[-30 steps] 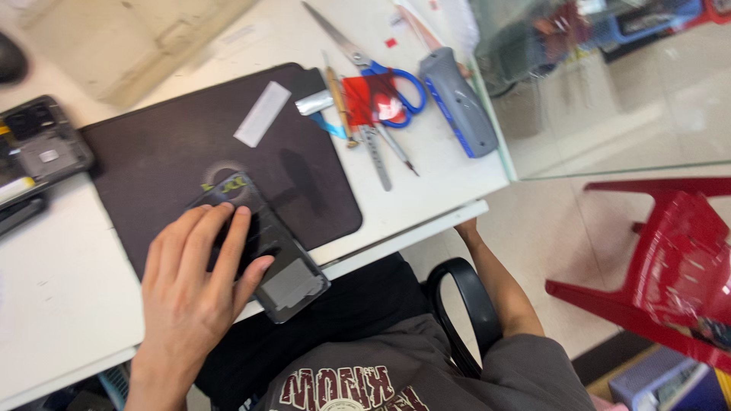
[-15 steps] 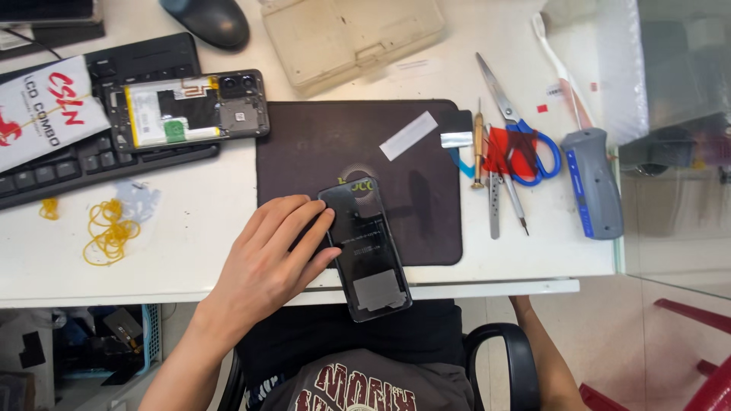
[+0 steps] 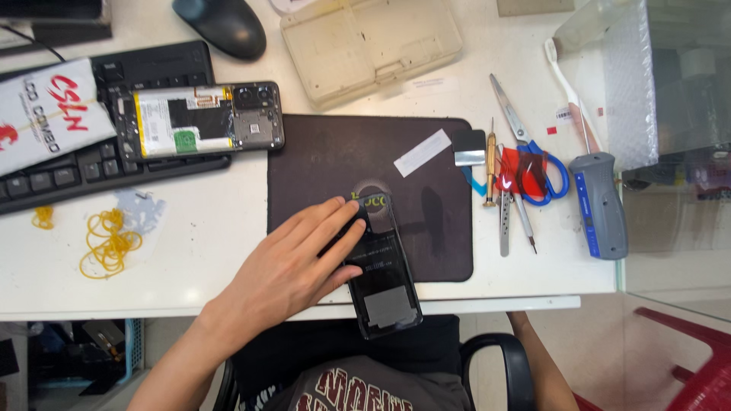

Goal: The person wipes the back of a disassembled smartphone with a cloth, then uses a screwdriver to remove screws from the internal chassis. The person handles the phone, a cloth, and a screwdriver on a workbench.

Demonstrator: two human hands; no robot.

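Note:
My left hand [image 3: 293, 266] lies flat, fingers spread, on a black phone back cover [image 3: 384, 274] that sits on the front edge of a dark work mat [image 3: 335, 160]. The cover's lower end sticks out past the table edge. An opened phone [image 3: 202, 118] with its battery and boards showing lies on a black keyboard [image 3: 68, 164] at the upper left. My right hand is out of sight; only the forearm [image 3: 537, 358] shows below the table edge.
Blue-handled scissors [image 3: 533, 156], tweezers, small screwdrivers and a grey-blue tool [image 3: 600, 202] lie right of the mat. A beige plastic case [image 3: 369, 46] and a mouse [image 3: 221, 23] sit at the back. Yellow rubber bands [image 3: 106, 240] lie left. A glass panel stands at right.
The view has swung from the right side to straight over the table. My left hand has stayed pressed on the back cover on the mat.

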